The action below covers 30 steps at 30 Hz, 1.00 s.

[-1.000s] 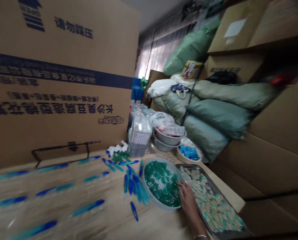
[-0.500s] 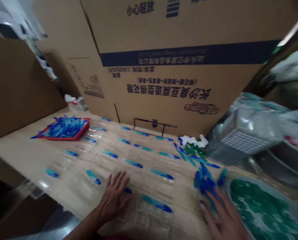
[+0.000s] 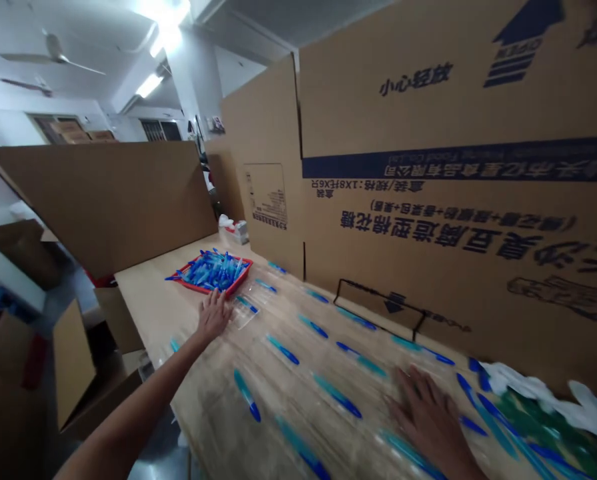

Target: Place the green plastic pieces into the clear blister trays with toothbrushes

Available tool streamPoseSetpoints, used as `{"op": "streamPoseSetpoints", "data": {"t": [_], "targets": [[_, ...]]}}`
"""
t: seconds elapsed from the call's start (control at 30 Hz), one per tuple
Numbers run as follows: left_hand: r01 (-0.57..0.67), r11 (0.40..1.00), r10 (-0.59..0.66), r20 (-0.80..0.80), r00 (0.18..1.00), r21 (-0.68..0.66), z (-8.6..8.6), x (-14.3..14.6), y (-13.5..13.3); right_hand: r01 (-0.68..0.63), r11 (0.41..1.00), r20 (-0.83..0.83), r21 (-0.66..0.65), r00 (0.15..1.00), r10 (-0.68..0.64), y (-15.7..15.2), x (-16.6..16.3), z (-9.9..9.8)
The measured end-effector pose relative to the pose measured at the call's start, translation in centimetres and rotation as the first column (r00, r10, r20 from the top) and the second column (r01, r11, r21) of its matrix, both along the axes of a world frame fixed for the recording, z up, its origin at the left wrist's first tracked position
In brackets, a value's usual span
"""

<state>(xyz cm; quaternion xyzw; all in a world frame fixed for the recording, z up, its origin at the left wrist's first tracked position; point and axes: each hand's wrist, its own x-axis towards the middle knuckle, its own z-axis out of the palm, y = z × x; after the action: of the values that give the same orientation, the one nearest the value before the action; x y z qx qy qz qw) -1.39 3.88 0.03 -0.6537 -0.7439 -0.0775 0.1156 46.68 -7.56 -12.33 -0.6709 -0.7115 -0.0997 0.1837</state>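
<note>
Taking the red basket (image 3: 239,279) as my marker: I've got the left hand (image 3: 214,317) right by its near edge, fingers stretched out and slightly apart, no grip that I can see. Whether the tips touch the rim, I can't tell. Blue-and-teal slim pieces (image 3: 213,270) are heaped in the basket, some poking over its side; more lie singly on the table (image 3: 151,277), off to the basket's right, one in a clear tray (image 3: 249,323) just beside it. Well apart to the basket's right, here's the right hand (image 3: 423,413), palm down, fingers spread. The pieces look like smooth plastic: light, stiff, a bit slippery, I'd judge. I'd pinch one across the middle, not the tapered tip. The tray looks thin and bendy, so rim only, softly.
</note>
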Motion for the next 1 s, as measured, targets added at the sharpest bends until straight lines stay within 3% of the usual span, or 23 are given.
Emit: {"op": "streamPoseSetpoints", "data": {"t": [0.13, 0.27, 0.5, 0.63, 0.73, 0.8, 0.83, 0.9, 0.97, 1.0], "targets": [[0.033, 0.999, -0.033, -0.012, 0.999, -0.028, -0.8, -2.0, 5.7, -0.032, 0.999, 0.000, 0.009, 0.999, 0.032, 0.5, 0.7, -1.4], [0.020, 0.998, -0.021, -0.013, 1.000, -0.060, -1.0, -4.0, 8.4, -0.038, 0.999, 0.013, -0.018, 0.999, 0.038, 0.2, 0.6, -0.9], [-0.010, 0.990, 0.013, 0.021, 1.000, -0.139, 2.4, -9.0, 10.3, 0.017, 0.972, 0.005, -0.235, 1.000, -0.016, 0.1, -2.8, 2.7], [-0.152, 0.982, 0.155, 0.022, 0.988, -0.109, 3.4, -10.3, 11.5, 0.014, 0.937, -0.047, -0.350, 0.998, -0.032, 0.8, -3.6, 4.4], [-0.081, 0.997, 0.081, 0.031, 0.996, 0.000, 1.7, -6.3, 11.3, 0.022, 0.918, -0.086, -0.395, 0.994, -0.061, 1.8, -3.8, 5.3], [0.146, 0.989, -0.146, 0.010, 0.989, 0.026, -0.4, -1.0, 10.3, 0.037, 0.908, -0.111, -0.417, 0.990, -0.091, 2.6, -4.4, 5.8], [0.252, 0.968, -0.252, -0.003, 0.968, 0.006, -1.4, 2.0, 9.6, 0.033, 0.905, -0.126, -0.424, 0.987, -0.095, 3.1, -4.8, 6.0], [0.512, 0.855, -0.514, -0.013, 0.857, -0.083, -3.2, 7.6, 8.2, 0.000, 0.903, -0.164, -0.430, 0.983, -0.078, 3.8, -5.8, 6.4], [0.625, 0.770, -0.631, -0.006, 0.776, -0.131, -4.2, 11.7, 7.5, -0.029, 0.903, -0.196, -0.429, 0.979, -0.062, 4.1, -6.5, 6.7], [0.630, 0.760, -0.637, 0.008, 0.770, -0.158, -4.5, 13.0, 7.6, -0.034, 0.903, -0.206, -0.429, 0.977, -0.061, 4.0, -6.5, 6.8]]}}
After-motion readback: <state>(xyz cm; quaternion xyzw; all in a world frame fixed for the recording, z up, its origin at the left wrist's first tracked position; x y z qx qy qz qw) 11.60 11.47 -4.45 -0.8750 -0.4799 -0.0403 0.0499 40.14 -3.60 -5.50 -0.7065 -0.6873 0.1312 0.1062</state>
